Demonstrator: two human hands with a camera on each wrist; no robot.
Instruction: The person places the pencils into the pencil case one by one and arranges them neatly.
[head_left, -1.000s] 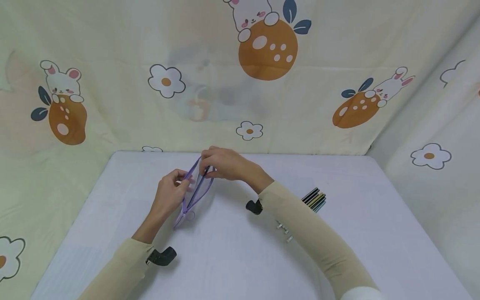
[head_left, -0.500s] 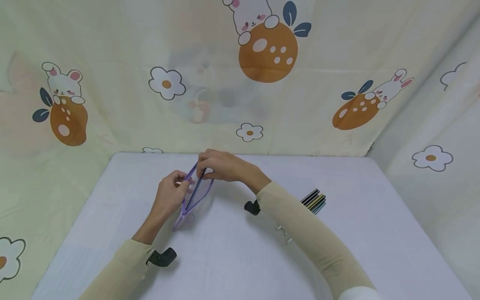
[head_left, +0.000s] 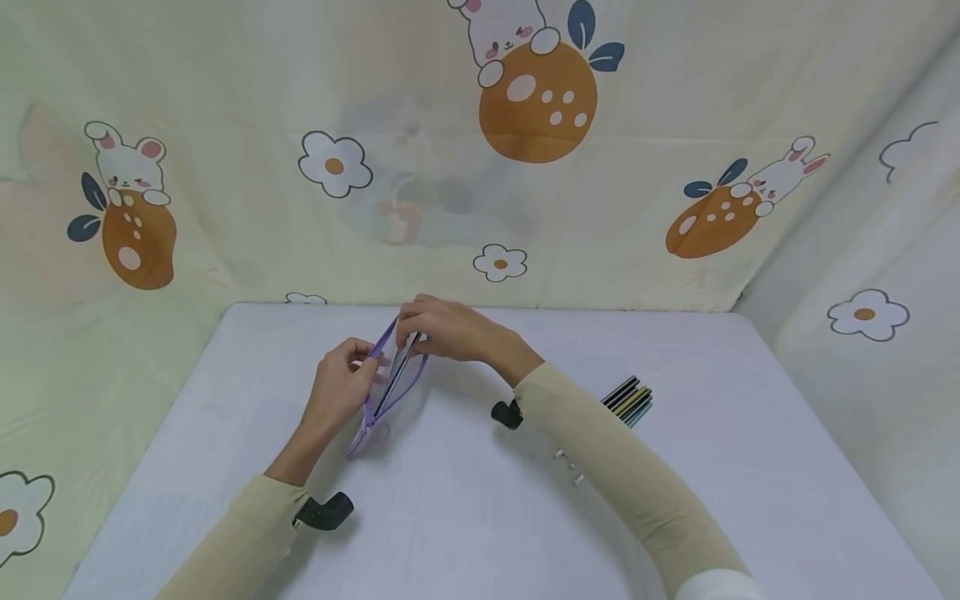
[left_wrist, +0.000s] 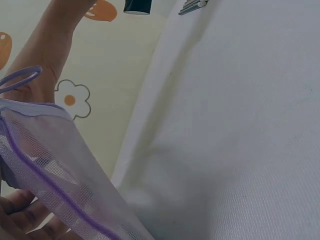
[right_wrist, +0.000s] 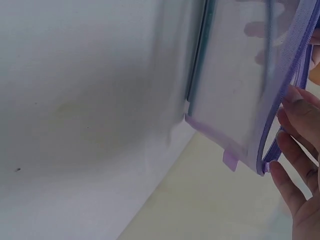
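Maybe our bag (right_wrist: 230,95) drops its pencil (right_wrist: 203,65) if the left fingers (head_left: 356,346), pinching it, slip; the right fingers (head_left: 414,313) curl at its mouth (holding what, we can't tell).

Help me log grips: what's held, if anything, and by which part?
The left hand holds the mesh pouch by its purple rim; what, if anything, the right hand holds at the opening is unclear.

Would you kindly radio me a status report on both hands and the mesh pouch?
Left hand gripping mesh pouch; right hand at its open mouth. Teal stick along one side, apparently inside. No obstruction seen; right sleeve partly hides grouped sticks.
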